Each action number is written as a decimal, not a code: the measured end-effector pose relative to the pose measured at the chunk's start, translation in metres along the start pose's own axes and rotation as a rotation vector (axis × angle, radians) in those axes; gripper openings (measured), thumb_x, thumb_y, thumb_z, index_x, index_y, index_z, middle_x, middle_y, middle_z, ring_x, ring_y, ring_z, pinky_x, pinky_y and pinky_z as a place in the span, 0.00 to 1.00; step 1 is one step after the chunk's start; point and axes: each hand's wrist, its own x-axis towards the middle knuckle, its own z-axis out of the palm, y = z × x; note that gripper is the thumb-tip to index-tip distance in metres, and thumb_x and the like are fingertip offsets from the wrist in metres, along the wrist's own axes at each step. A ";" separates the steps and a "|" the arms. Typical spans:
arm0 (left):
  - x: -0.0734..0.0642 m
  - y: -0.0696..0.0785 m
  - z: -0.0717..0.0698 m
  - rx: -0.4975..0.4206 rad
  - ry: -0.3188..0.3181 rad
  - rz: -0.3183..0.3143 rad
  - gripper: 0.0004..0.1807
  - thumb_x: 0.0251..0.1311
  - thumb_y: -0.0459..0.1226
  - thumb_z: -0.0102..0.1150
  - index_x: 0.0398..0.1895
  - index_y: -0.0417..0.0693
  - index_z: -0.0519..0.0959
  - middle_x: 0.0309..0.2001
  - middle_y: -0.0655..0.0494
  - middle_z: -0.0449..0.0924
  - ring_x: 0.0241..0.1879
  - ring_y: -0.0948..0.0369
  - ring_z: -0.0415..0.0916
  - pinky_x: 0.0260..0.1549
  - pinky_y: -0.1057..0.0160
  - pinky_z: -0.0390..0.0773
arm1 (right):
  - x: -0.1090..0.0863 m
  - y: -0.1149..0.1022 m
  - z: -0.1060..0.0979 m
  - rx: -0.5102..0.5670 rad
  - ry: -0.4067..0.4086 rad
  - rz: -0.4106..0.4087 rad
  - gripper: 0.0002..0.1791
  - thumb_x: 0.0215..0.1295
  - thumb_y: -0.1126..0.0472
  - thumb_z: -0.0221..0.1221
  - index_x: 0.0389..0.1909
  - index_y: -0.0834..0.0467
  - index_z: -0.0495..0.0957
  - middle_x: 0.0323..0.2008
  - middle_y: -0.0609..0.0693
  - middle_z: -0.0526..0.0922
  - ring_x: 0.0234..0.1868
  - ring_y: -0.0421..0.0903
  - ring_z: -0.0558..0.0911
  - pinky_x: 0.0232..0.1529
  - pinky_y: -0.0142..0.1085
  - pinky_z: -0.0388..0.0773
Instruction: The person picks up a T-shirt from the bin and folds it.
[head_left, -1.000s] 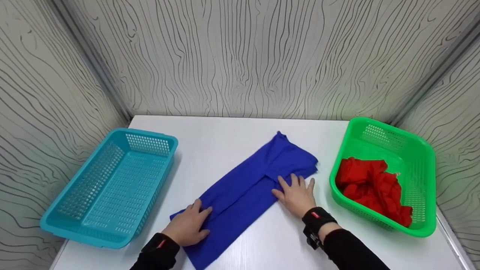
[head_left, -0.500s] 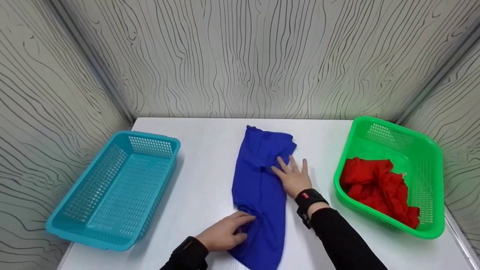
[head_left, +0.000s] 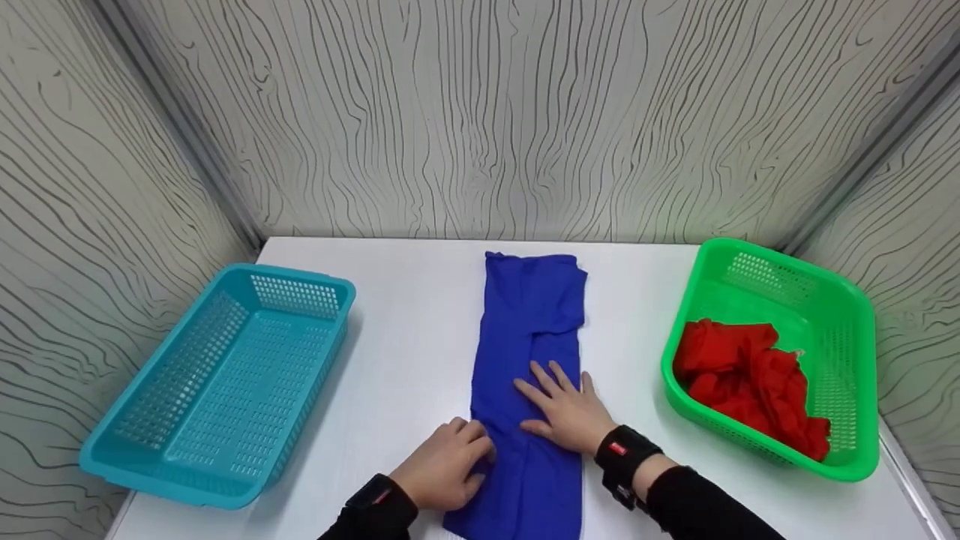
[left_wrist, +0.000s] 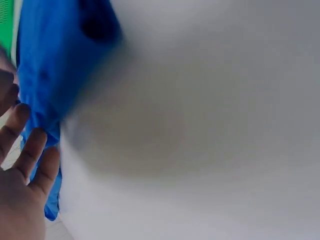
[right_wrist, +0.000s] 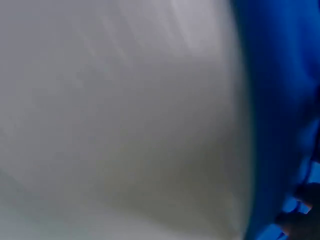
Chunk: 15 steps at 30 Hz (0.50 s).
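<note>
Swung round from its earlier slant, the blue cloth [head_left: 525,375] now lies as a straight folded strip running from the near edge of the white table [head_left: 405,337] toward the far wall, midway between the two baskets. Its right-hand half shows a folded flap with a seam about halfway up. The right hand [head_left: 566,411] has come nearer along the strip and rests flat on it, fingers straight and spread. The left hand [head_left: 444,471] sits at the strip's left edge near the front, fingers curled onto the fabric's border, gripping it. To the left stands a teal basket [head_left: 150,450]; to the right a green basket [head_left: 855,360] holds a crumpled red cloth [head_left: 750,382].
</note>
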 end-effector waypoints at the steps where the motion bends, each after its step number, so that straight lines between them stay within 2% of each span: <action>1: -0.001 0.000 0.002 0.005 -0.035 0.027 0.14 0.53 0.44 0.61 0.45 0.61 0.76 0.46 0.63 0.73 0.45 0.63 0.69 0.44 0.64 0.72 | -0.001 0.001 0.002 -0.017 -0.005 0.019 0.35 0.65 0.33 0.48 0.71 0.39 0.60 0.73 0.54 0.62 0.73 0.63 0.62 0.62 0.71 0.59; 5: -0.003 0.002 0.007 -0.006 -0.158 0.111 0.28 0.54 0.53 0.63 0.59 0.63 0.70 0.61 0.61 0.69 0.65 0.55 0.68 0.61 0.58 0.73 | 0.006 0.011 0.004 -0.097 0.087 0.138 0.31 0.66 0.40 0.51 0.70 0.37 0.62 0.73 0.51 0.63 0.73 0.63 0.61 0.66 0.71 0.53; 7: -0.002 0.002 0.009 0.006 -0.184 0.120 0.32 0.52 0.55 0.64 0.61 0.65 0.68 0.66 0.60 0.65 0.70 0.51 0.63 0.65 0.56 0.71 | 0.009 0.012 0.003 -0.136 0.144 0.179 0.31 0.66 0.41 0.53 0.69 0.40 0.64 0.72 0.52 0.65 0.72 0.64 0.63 0.66 0.71 0.53; 8: -0.002 0.002 0.010 0.030 -0.178 0.128 0.32 0.51 0.55 0.64 0.61 0.65 0.68 0.67 0.59 0.65 0.71 0.50 0.62 0.66 0.56 0.70 | 0.009 0.011 0.003 -0.150 0.173 0.184 0.30 0.66 0.43 0.54 0.69 0.42 0.65 0.71 0.54 0.67 0.71 0.65 0.64 0.65 0.70 0.55; 10: -0.002 0.002 0.012 0.105 -0.122 0.159 0.28 0.49 0.53 0.65 0.56 0.63 0.72 0.64 0.59 0.68 0.68 0.51 0.67 0.63 0.57 0.73 | 0.006 0.004 0.001 -0.159 0.236 0.151 0.29 0.65 0.46 0.57 0.67 0.47 0.67 0.67 0.57 0.71 0.68 0.64 0.68 0.64 0.69 0.59; 12: -0.002 0.002 0.016 0.207 -0.025 0.209 0.20 0.51 0.50 0.65 0.48 0.60 0.75 0.56 0.60 0.74 0.59 0.56 0.73 0.56 0.61 0.77 | -0.005 -0.008 -0.002 -0.137 0.279 0.066 0.28 0.63 0.47 0.59 0.63 0.50 0.71 0.60 0.57 0.75 0.62 0.60 0.74 0.61 0.61 0.66; 14: 0.000 0.004 0.018 0.302 0.087 0.238 0.13 0.51 0.46 0.64 0.40 0.57 0.77 0.45 0.62 0.77 0.47 0.61 0.76 0.45 0.65 0.78 | -0.021 -0.022 -0.005 -0.083 0.272 -0.058 0.26 0.62 0.44 0.59 0.59 0.50 0.73 0.52 0.53 0.77 0.55 0.53 0.76 0.54 0.51 0.70; 15: 0.001 0.005 0.019 0.320 0.134 0.226 0.10 0.52 0.45 0.63 0.37 0.56 0.77 0.41 0.63 0.76 0.42 0.64 0.74 0.39 0.68 0.77 | -0.031 -0.029 -0.006 -0.050 0.254 -0.116 0.27 0.61 0.41 0.59 0.57 0.50 0.74 0.49 0.51 0.76 0.51 0.50 0.75 0.50 0.47 0.70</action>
